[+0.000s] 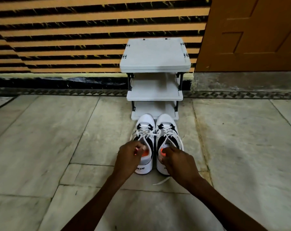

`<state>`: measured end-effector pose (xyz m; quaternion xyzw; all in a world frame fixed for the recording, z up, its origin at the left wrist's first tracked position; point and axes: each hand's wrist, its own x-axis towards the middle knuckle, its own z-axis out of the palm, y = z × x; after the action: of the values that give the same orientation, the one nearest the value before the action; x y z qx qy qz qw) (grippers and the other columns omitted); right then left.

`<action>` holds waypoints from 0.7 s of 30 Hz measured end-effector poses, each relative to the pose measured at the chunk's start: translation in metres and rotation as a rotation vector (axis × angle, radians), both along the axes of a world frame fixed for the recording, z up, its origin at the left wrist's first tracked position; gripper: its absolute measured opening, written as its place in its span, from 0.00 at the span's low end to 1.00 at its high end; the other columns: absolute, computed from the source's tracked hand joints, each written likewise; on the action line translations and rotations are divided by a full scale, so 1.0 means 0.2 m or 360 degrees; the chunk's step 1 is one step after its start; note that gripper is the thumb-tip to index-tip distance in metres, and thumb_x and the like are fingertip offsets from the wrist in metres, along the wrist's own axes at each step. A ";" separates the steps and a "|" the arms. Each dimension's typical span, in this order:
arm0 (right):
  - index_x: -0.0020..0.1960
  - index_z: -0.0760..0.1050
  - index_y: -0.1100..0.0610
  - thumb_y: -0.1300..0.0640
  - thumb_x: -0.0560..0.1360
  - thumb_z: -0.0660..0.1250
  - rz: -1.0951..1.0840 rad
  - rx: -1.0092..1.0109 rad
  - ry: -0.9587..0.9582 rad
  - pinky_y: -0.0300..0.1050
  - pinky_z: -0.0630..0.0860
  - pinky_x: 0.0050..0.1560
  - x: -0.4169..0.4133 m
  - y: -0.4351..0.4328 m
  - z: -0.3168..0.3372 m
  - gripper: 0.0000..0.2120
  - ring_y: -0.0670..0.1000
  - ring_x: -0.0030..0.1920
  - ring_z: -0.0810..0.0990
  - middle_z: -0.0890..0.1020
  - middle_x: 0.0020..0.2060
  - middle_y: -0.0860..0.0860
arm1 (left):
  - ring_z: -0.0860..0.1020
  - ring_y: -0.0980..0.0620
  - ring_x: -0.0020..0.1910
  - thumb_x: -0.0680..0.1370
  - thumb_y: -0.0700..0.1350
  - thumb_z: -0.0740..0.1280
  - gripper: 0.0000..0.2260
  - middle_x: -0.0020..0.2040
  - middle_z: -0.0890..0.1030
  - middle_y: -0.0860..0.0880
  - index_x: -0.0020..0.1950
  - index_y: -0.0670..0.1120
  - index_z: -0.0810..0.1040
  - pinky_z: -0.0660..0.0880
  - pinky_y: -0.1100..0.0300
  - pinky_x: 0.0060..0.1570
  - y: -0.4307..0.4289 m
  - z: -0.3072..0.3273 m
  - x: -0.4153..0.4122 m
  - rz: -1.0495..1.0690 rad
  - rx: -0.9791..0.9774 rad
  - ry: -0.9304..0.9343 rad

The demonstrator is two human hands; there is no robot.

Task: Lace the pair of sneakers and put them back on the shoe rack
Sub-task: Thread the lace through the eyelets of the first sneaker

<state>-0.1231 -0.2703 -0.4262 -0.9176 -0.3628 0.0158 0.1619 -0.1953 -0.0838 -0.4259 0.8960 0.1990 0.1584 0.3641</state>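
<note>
Sneakers: pair standing side by side on floor (58, 147), toes toward 12 o'clock, heels toward the person; toes just in front of the rack's lowest shelf.
Left sneaker (144, 130): white with dark panels, white lace crossed through its eyelets, orange lining visible at the opening.
Right sneaker (166, 130): same pattern, laced; touching or almost touching left sneaker along the inner side.
Loose lace end (161, 180): white, lying on the floor at 6 o'clock of right sneaker's heel.
Left hand (129, 157): at left sneaker's collar, on its 9 o'clock side; fingers curled inward at the opening. Whether they pinch the collar or a lace cannot be told.
Right hand (176, 162): over right sneaker's heel, at 5 o'clock of its opening; fingers bent down onto the collar rim. How firmly they grasp it cannot be told.
Rack (154, 55): grey, three shelves, dark side struts; at 12 o'clock of the sneakers, backed against the striped wall (74, 39).
Shelves: nothing on the parts that show.
Door (258, 30): brown, at 2 o'clock of the rack.
</note>
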 end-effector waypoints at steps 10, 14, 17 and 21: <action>0.50 0.80 0.55 0.55 0.72 0.66 -0.0069 -0.0016 0.0151 0.50 0.76 0.49 0.08 0.28 -0.02 0.09 0.58 0.57 0.76 0.80 0.51 0.54 | 0.80 0.51 0.49 0.67 0.41 0.73 0.15 0.50 0.81 0.50 0.52 0.49 0.79 0.70 0.64 0.45 0.18 -0.06 0.12 0.0063 -0.0024 0.0289; 0.51 0.79 0.56 0.57 0.71 0.67 -0.0096 0.0152 0.0115 0.48 0.76 0.45 0.03 0.22 -0.08 0.10 0.57 0.54 0.77 0.79 0.51 0.54 | 0.80 0.49 0.48 0.67 0.40 0.70 0.16 0.50 0.79 0.51 0.53 0.52 0.77 0.76 0.56 0.44 0.16 -0.09 0.08 0.0072 0.0148 0.0239; 0.54 0.78 0.56 0.59 0.69 0.69 -0.0112 0.0185 0.0003 0.47 0.76 0.44 -0.01 0.19 -0.10 0.13 0.58 0.53 0.78 0.80 0.52 0.54 | 0.79 0.47 0.50 0.69 0.41 0.68 0.16 0.52 0.77 0.51 0.56 0.53 0.74 0.76 0.53 0.43 0.15 -0.09 0.06 0.0044 0.0258 0.0310; 0.51 0.80 0.57 0.59 0.69 0.69 -0.0186 0.0269 0.0045 0.51 0.77 0.50 -0.01 0.21 -0.09 0.11 0.59 0.51 0.79 0.81 0.48 0.55 | 0.76 0.47 0.55 0.73 0.48 0.68 0.14 0.56 0.74 0.51 0.58 0.53 0.73 0.75 0.52 0.45 0.16 -0.11 0.11 0.0050 0.0143 0.0282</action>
<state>-0.1248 -0.2275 -0.4438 -0.9199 -0.3063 -0.0115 0.2445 -0.1725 -0.0523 -0.4477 0.9187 0.2370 0.0931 0.3019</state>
